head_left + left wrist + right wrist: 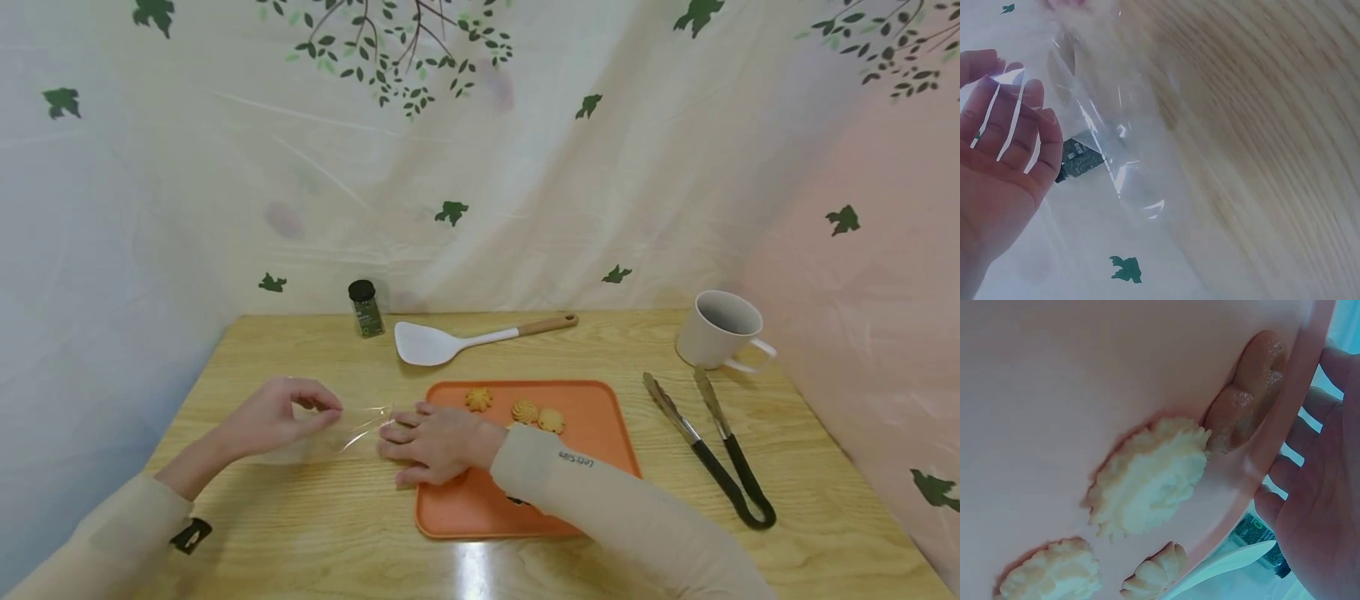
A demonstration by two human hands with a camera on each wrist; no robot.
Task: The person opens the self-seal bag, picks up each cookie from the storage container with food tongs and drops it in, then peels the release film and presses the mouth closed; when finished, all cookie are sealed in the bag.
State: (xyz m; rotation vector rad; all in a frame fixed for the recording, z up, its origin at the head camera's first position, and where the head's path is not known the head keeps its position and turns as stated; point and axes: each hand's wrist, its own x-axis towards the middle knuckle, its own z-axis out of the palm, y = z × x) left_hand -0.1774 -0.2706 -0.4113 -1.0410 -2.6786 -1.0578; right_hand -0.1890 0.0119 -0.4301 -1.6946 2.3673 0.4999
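My left hand (281, 417) pinches the edge of a clear plastic bag (363, 435) between thumb and fingertips, left of the orange tray. In the left wrist view, the creased, shiny bag (1125, 169) hangs beside the fingers. My right hand (438, 442) reaches across the tray's left edge with fingers spread, the fingertips at the bag's right end. On the orange tray (480, 518) are several cookies, among them a star-shaped cookie (478, 399) and a swirled cookie (524, 411). A glossy brown cookie (1249, 394) shows by the rim in the right wrist view; my right forearm covers part of the tray.
Behind the tray lies a white spatula (431, 343) with a wooden handle. A black-capped spice jar (367, 310) stands at the back left. On the right are black-handled tongs (712, 462) and a white mug (720, 332). A leaf-patterned curtain surrounds the wooden table.
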